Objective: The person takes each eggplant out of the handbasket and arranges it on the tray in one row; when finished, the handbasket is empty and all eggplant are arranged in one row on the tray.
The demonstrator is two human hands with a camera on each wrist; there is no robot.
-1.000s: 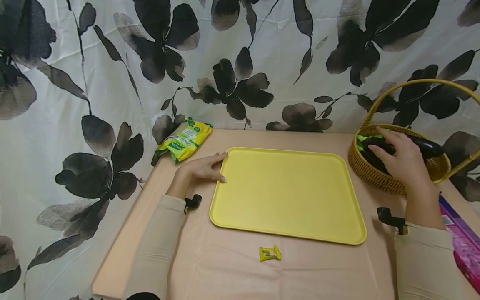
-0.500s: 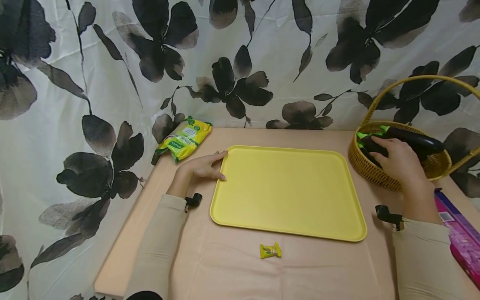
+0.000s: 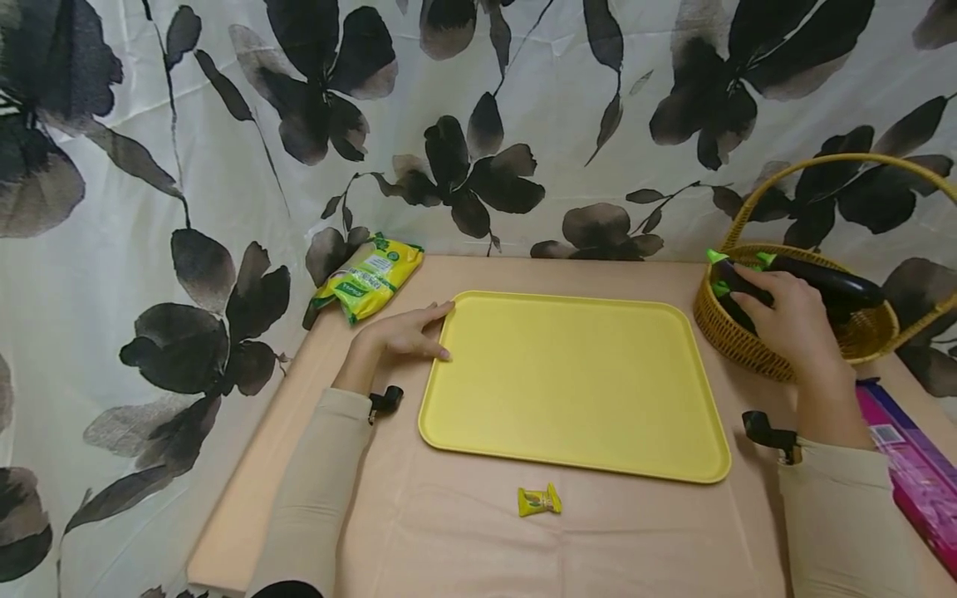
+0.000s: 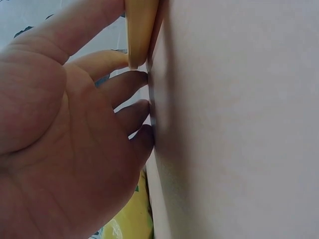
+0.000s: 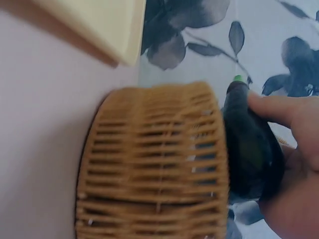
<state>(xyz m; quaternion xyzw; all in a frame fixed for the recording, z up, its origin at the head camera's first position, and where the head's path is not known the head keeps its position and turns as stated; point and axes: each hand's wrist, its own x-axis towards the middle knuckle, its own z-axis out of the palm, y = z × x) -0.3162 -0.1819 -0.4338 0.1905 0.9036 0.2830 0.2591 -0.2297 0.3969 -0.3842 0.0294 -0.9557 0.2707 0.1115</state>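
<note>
My right hand [image 3: 796, 320] grips a dark eggplant [image 3: 736, 274] by its body, its green stem end tilted up over the rim of the wicker basket [image 3: 748, 353]. In the right wrist view the eggplant [image 5: 251, 144] sits between thumb and fingers, just above the basket wall [image 5: 154, 164]. Another eggplant [image 3: 830, 281] lies behind it in the basket, and a further one is partly hidden under the hand. My left hand [image 3: 399, 334] rests with extended fingers against the left edge of the yellow tray [image 3: 568, 386]; the left wrist view has the thumb at the tray's edge [image 4: 139, 35].
A yellow-green packet [image 3: 374, 278] lies at the back left of the table. In front of the tray is a small yellow wrapped candy [image 3: 539, 500]. A pink and purple package [image 3: 908, 473] lies at the right, below the basket. Floral fabric [image 3: 478, 100] hangs behind.
The right hand has closed round the eggplant and lifted it slightly, its stem end now higher at the basket's rim. The left hand and tray have stayed put.
</note>
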